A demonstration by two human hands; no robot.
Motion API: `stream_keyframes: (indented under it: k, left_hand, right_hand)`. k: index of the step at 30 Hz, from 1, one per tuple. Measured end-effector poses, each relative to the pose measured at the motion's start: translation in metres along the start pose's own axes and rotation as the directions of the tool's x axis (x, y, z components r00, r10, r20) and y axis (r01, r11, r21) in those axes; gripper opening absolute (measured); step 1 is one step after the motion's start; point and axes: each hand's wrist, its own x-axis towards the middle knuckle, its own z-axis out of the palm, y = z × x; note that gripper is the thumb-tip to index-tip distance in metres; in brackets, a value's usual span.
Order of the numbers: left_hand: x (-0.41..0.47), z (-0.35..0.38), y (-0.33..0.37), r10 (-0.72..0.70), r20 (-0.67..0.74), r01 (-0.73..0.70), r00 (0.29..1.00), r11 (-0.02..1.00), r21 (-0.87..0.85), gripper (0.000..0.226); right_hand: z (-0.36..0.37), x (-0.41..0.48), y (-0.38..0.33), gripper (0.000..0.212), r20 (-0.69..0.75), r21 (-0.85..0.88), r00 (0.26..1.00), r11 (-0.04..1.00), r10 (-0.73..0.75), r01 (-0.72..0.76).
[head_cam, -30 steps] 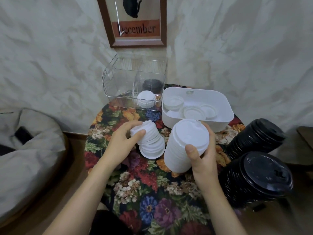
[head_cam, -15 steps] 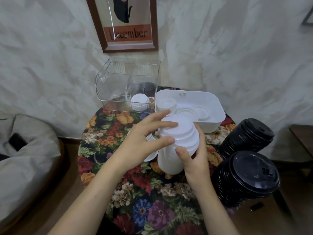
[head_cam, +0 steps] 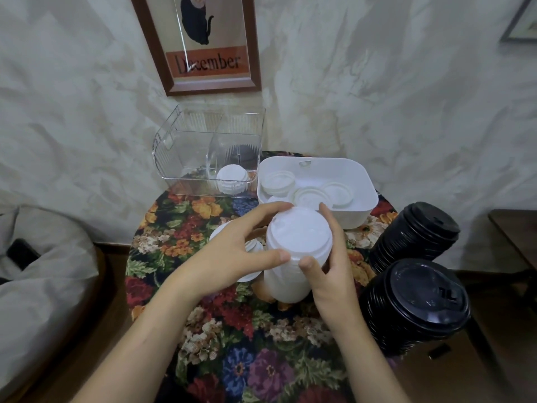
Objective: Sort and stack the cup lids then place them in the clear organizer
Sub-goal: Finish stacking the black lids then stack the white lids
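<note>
White plastic cup lids, nested into a tall stack (head_cam: 293,257), are clasped between both hands at the middle of the floral-clothed round table (head_cam: 232,330). The left hand (head_cam: 232,263) curls its thumb and forefinger round the top lid's rim. The right hand (head_cam: 334,274) wraps the stack's side, thumb in front, fingertips (head_cam: 325,210) behind. A shorter white lid pile (head_cam: 250,276) lies partly hidden under the left hand. Beyond stands the clear plastic organizer (head_cam: 180,158), with a short white lid stack (head_cam: 232,178) in its right compartment. Just beside it is a white rectangular tub (head_cam: 360,187) of loose white lids (head_cam: 311,196). Two black lid stacks (head_cam: 415,234) lean at the right.
</note>
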Motion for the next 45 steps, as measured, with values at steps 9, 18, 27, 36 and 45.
stream_keyframes:
  k: [9, 18, 27, 36, 45]
  left_hand:
    - [0.079, -0.028, 0.006, 0.008, -0.216, 0.012, 0.976, 0.996, 0.092, 0.024]
    - [0.17, -0.008, -0.02, -0.234, -0.078, 0.192, 0.969, 0.523, 0.831, 0.024]
    - [0.188, 0.0, -0.028, -0.332, -0.044, 0.304, 0.942, 0.794, 0.526, 0.032]
    - [0.201, -0.002, -0.035, -0.437, -0.016, 0.429, 0.899, 0.875, 0.223, 0.024]
    - [0.202, -0.004, -0.035, -0.264, -0.037, 0.261, 0.964, 0.902, 0.346, 0.024]
  right_hand:
    - [0.008, -0.002, -0.006, 0.09, -0.051, 0.011, 0.998, 1.0, 0.023, -0.023]
    - [0.008, -0.005, -0.011, 0.085, -0.047, 0.031, 0.997, 0.998, 0.053, -0.052]
    - [0.005, -0.006, -0.009, 0.092, -0.029, 0.057, 0.996, 0.995, 0.09, -0.088]
    - [0.005, -0.006, -0.012, 0.089, -0.021, 0.06, 0.995, 0.994, 0.097, -0.095]
    - [0.004, -0.007, -0.009, 0.086, -0.024, 0.049, 0.995, 0.994, 0.1, -0.099]
